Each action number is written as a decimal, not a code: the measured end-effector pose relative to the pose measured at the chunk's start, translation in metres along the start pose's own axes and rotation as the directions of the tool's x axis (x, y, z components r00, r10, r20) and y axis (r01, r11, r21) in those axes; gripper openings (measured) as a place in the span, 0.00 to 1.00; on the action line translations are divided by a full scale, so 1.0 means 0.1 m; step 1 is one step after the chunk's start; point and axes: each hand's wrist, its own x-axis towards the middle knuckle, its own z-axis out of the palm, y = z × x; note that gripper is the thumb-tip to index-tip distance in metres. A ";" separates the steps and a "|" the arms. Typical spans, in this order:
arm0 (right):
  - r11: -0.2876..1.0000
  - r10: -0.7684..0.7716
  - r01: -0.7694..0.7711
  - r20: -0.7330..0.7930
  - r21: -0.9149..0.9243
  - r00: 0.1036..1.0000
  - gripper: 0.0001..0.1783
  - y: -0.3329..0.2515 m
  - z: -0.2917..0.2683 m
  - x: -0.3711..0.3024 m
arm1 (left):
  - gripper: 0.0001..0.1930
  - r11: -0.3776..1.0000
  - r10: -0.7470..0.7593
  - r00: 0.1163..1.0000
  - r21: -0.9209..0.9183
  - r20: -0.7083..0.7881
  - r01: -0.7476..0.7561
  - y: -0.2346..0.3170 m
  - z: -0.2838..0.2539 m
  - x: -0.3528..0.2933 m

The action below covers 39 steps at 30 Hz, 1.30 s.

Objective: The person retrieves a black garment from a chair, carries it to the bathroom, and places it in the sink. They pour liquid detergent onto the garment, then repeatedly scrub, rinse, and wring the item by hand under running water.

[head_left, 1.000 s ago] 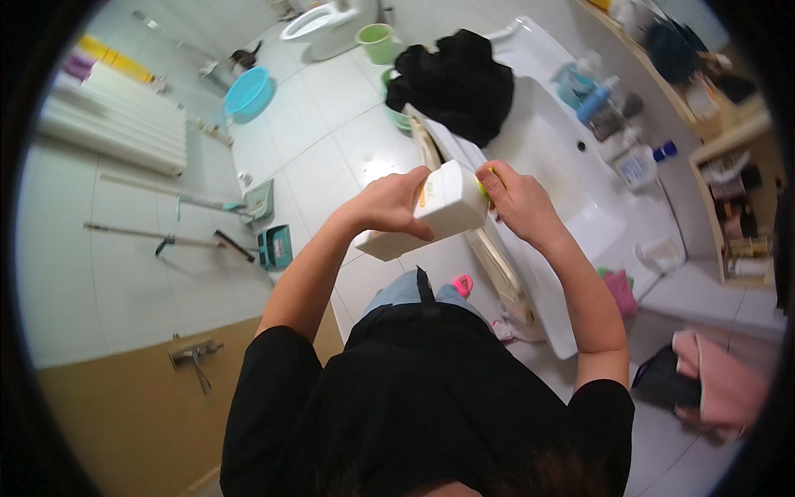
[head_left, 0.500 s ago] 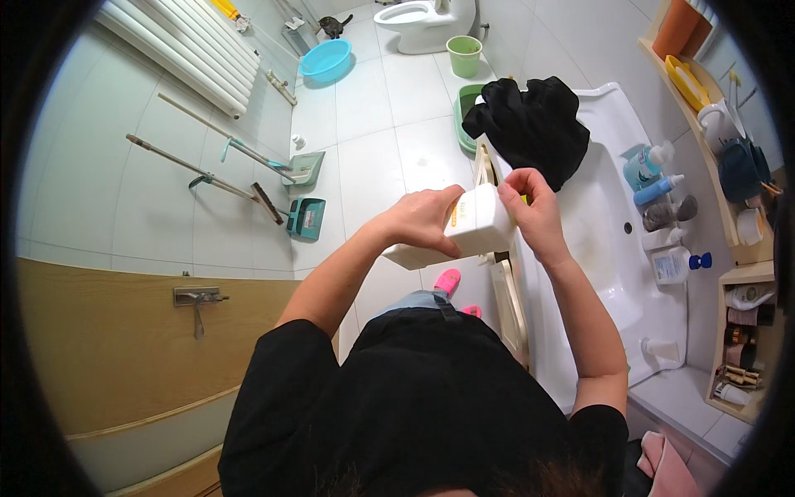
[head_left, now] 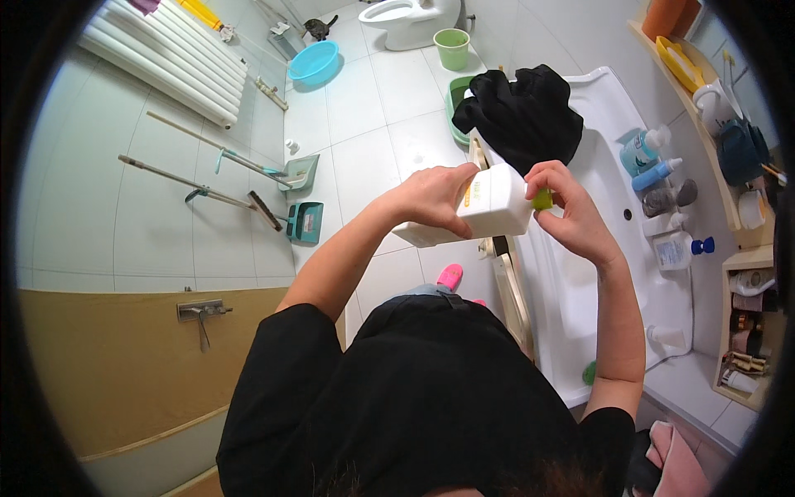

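Observation:
A white plastic bottle [head_left: 503, 211] with a coloured label lies tilted on its side in front of me, over the sink's near edge. Wrapped around its body is my left hand [head_left: 431, 200], thumb below and fingers above. At the bottle's right end, my right hand [head_left: 573, 217] pinches a yellow-green cap [head_left: 542, 200] between thumb and fingers. Whether the cap is still joined to the neck cannot be told. Just beyond both hands, a crumpled black cloth [head_left: 523, 116] lies over the rim of the white sink [head_left: 584, 302].
Several bottles, including a blue-capped one [head_left: 672, 250], line the sink's right side below a wooden shelf [head_left: 691, 108]. On the floor ahead are a green bucket [head_left: 453, 51], a blue basin [head_left: 314, 64] and a cat [head_left: 318, 30]. A broom [head_left: 263, 209] and dustpans [head_left: 305, 222] stand left.
My right hand has shifted right and its fingers now show the yellow-green cap, which was mostly hidden. The bottle has moved slightly right in my left hand.

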 end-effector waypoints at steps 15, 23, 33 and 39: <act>0.823 0.564 -0.562 -0.010 0.078 0.825 0.18 0.11 -0.19 -0.24 | 0.41 0.982 0.067 0.998 0.175 0.008 -0.067 0.23 0.11 0.31; 0.916 0.309 -0.209 -0.271 0.341 0.912 0.19 0.34 -0.45 -0.55 | 0.38 0.982 0.091 0.995 0.168 -0.026 -0.085 0.35 0.06 0.43; 0.648 0.676 -0.358 -0.291 0.672 0.677 0.17 0.88 -0.11 -1.53 | 0.37 0.808 0.237 0.953 0.583 -0.190 -0.085 0.58 0.06 0.67; 0.555 0.754 -0.337 -0.289 0.760 0.589 0.18 0.94 0.12 -1.99 | 0.36 0.704 0.326 0.939 0.691 -0.107 -0.166 0.70 0.11 0.82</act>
